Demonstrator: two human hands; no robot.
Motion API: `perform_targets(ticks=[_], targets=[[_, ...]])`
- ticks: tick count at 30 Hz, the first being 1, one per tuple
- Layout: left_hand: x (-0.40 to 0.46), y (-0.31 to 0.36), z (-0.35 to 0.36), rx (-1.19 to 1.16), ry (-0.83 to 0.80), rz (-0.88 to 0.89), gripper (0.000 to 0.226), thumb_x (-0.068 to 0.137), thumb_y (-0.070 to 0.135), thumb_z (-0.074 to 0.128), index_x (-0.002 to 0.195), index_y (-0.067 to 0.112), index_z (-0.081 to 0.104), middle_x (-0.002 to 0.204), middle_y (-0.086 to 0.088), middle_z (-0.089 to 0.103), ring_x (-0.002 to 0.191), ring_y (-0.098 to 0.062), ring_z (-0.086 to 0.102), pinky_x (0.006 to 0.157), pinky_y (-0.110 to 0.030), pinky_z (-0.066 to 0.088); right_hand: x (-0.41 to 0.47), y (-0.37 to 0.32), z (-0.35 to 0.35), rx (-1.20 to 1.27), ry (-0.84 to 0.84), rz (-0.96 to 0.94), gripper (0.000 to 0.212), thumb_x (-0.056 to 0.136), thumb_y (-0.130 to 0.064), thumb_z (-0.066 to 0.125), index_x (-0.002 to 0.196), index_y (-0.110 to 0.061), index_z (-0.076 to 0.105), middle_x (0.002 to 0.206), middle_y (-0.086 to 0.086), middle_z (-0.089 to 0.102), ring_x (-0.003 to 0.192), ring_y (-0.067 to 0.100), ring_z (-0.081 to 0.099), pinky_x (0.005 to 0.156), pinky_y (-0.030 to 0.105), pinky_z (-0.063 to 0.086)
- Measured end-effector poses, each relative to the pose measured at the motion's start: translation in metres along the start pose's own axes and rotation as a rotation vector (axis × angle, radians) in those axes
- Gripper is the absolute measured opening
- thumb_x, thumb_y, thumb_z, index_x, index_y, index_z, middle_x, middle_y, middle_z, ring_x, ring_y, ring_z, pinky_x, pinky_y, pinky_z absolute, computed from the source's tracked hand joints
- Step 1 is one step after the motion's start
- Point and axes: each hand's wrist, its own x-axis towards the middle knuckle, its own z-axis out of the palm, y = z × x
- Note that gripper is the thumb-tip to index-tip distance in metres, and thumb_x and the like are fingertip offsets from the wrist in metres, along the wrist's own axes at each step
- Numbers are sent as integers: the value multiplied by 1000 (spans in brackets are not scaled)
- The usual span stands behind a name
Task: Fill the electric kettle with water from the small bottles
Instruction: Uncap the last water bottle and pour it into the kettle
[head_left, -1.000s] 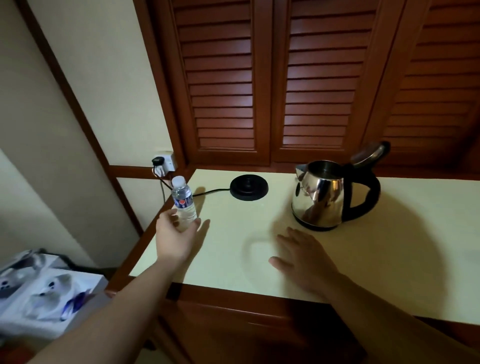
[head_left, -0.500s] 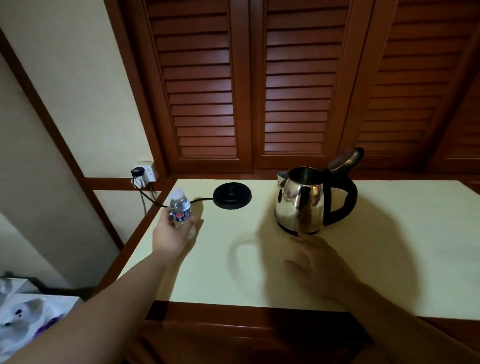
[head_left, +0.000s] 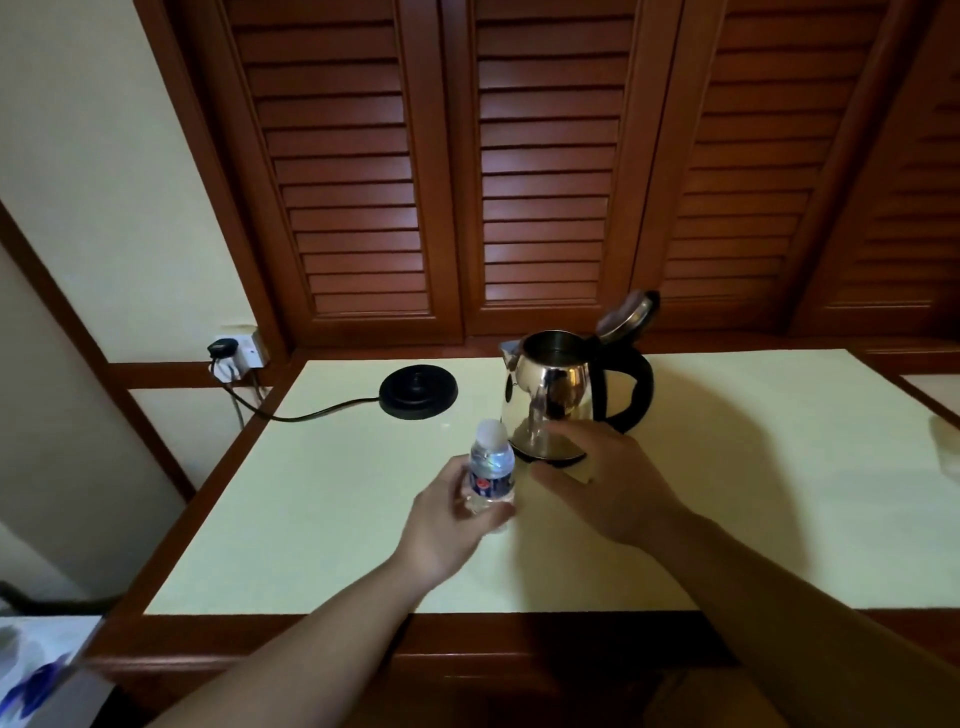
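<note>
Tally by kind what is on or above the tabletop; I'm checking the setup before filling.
Water bottle, capped, held in the left hand: 1
Steel kettle, lid open: 1
Black kettle base, corded: 1
Total: 3

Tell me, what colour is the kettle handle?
Black, on the shiny steel kettle; its handle shows clearly in the head view.

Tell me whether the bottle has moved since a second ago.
Yes. The bottle, held in the left hand, moved right, away from the black base toward the kettle.
</note>
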Motion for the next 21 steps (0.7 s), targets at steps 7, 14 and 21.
perform_targets(ticks=[7, 14, 21], targets=[[-10, 2, 20, -94, -44, 33, 50, 76, 20, 94, 118, 29, 67, 105, 2, 79, 99, -25, 75, 91, -43, 61, 15, -23, -1, 14, 41, -71, 42, 85, -65, 64, 102, -27, 67, 91, -16, 61, 81, 2, 61, 72, 23, 52], [-9, 1, 19, -148, -56, 33, 48, 77, 17, 93, 117, 26, 68, 104, -2, 79, 101, -29, 74, 96, -50, 58, 30, -38, -1, -3, 11, -59, 41, 79, -58, 75, 72, -21, 59, 66, -4, 59, 60, 13, 57, 59, 36, 51], [-11, 5, 18, -165, -102, 28, 40, 84, 20, 88, 118, 29, 69, 109, 2, 78, 104, -23, 75, 94, -43, 60, 42, -46, -30, -147, -390, -200, 10, 98, -37, 63, 88, -36, 61, 92, -12, 50, 81, 7, 52, 71, 27, 39]])
